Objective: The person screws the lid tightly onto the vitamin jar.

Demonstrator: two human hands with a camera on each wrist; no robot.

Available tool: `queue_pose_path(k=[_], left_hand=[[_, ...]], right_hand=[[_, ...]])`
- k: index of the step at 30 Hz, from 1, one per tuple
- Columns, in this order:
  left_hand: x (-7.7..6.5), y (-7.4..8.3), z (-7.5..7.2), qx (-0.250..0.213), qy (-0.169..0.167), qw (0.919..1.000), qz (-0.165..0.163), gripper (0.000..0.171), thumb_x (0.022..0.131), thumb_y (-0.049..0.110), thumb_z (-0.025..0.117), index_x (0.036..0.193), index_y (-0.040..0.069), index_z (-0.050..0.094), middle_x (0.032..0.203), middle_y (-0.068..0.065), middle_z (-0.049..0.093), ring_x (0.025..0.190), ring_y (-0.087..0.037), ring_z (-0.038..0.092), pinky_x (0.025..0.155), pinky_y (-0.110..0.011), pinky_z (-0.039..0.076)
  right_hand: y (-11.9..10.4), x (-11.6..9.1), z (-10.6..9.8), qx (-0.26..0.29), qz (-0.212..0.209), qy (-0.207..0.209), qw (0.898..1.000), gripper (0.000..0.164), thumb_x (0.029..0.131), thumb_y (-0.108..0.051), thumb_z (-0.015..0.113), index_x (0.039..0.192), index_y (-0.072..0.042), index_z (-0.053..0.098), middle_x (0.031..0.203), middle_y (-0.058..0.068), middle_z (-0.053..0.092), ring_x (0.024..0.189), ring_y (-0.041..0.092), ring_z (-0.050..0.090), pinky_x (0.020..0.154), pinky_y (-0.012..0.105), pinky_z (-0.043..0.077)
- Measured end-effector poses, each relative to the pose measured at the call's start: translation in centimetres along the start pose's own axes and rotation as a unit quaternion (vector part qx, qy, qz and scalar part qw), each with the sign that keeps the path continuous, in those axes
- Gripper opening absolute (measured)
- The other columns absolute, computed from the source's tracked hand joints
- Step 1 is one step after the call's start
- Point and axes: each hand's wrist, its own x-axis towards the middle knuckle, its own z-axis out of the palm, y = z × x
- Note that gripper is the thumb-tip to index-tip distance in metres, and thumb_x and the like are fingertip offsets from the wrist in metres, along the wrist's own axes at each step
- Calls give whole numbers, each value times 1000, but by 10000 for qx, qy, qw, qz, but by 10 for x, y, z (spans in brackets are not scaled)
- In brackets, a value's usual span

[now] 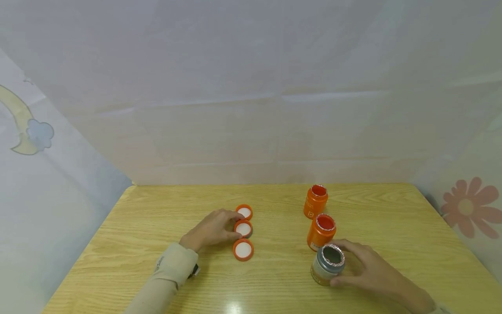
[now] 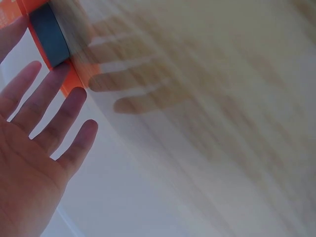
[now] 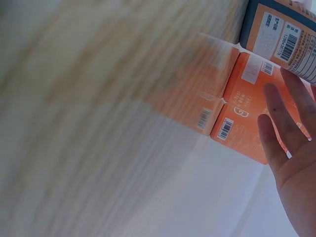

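Observation:
Three round lids lie in a column on the table, white linings up. My left hand (image 1: 213, 227) reaches to the middle lid (image 1: 243, 228), which has a dark grey side (image 2: 49, 35). Thumb and index fingertip sit at opposite edges of it, while the other fingers are spread. Beyond it is the far orange lid (image 1: 244, 212); nearer me is another orange lid (image 1: 243, 250). On the right, my right hand (image 1: 368, 267) grips a dark grey, open-mouthed jar (image 1: 324, 272) between thumb and fingers. That jar's printed label (image 3: 279, 37) faces the right wrist camera.
Just behind the grey jar stands an open orange jar (image 1: 319, 235), with a second open orange jar (image 1: 315, 203) farther back. The wooden table (image 1: 274, 279) ends at a pale cloth backdrop (image 1: 219, 139), with more cloth at both sides.

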Motion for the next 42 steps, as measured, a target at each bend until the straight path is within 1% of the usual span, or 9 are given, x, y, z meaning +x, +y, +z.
queue_pose_path(k=[4,11,17,22,27,32,34,38,42], left_hand=[[0,0,1,-52,-16,10000,24,44,83,29,81,122,14,68,118,4,70,112,-19,62,101,-43,48],[1,0,2,123,-16,9999,25,45,83,31,81,122,13,69,118,4,71,110,-16,63,99,-40,50],[1,0,4,189,-9,9998,21,48,83,32,80,125,12,68,120,3,70,111,-17,63,99,-40,50],[1,0,4,216,22,9997,56,49,83,32,81,125,11,67,120,1,70,110,-18,63,98,-40,50],[0,0,4,263,27,9996,19,49,82,33,81,125,12,67,121,2,68,112,-18,62,99,-41,50],[-1,2,3,213,50,9997,-49,45,82,32,80,121,15,66,119,3,66,112,-19,60,99,-42,48],[-2,2,2,169,76,9998,-88,43,81,30,80,119,17,65,118,3,65,111,-19,58,99,-43,46],[-3,3,1,46,120,9998,-143,40,81,26,79,116,18,63,114,3,64,108,-18,56,99,-44,45],[-3,4,0,54,148,9998,-146,40,80,24,78,116,19,62,111,4,62,104,-15,55,96,-42,45]], right_hand=[[0,-1,0,-158,125,6,9998,68,68,-48,87,128,-31,59,121,-20,65,113,0,60,92,31,53],[-2,-1,0,-300,207,-65,9993,69,69,-51,86,129,-33,58,122,-20,65,112,4,61,90,41,53],[-2,-1,1,-295,235,-118,9992,68,69,-53,84,129,-34,58,122,-21,64,112,4,61,90,41,53],[-3,-1,0,-316,313,-145,9989,68,70,-55,83,129,-37,57,122,-22,64,112,3,60,89,45,50],[-2,-1,0,-328,265,-122,9990,68,69,-55,84,129,-37,57,122,-22,64,112,4,60,89,44,50],[0,0,1,-288,88,-105,9995,66,70,-53,84,128,-35,58,121,-22,64,111,4,62,90,39,54],[0,0,1,-306,60,-112,9995,65,70,-53,84,127,-34,58,121,-22,65,111,5,63,90,39,55],[-1,0,1,-370,171,-163,9990,65,71,-55,83,127,-36,58,121,-22,64,111,6,62,89,42,53],[-2,0,1,-432,232,-158,9987,64,71,-57,82,127,-36,59,120,-22,65,109,6,62,88,44,52]])
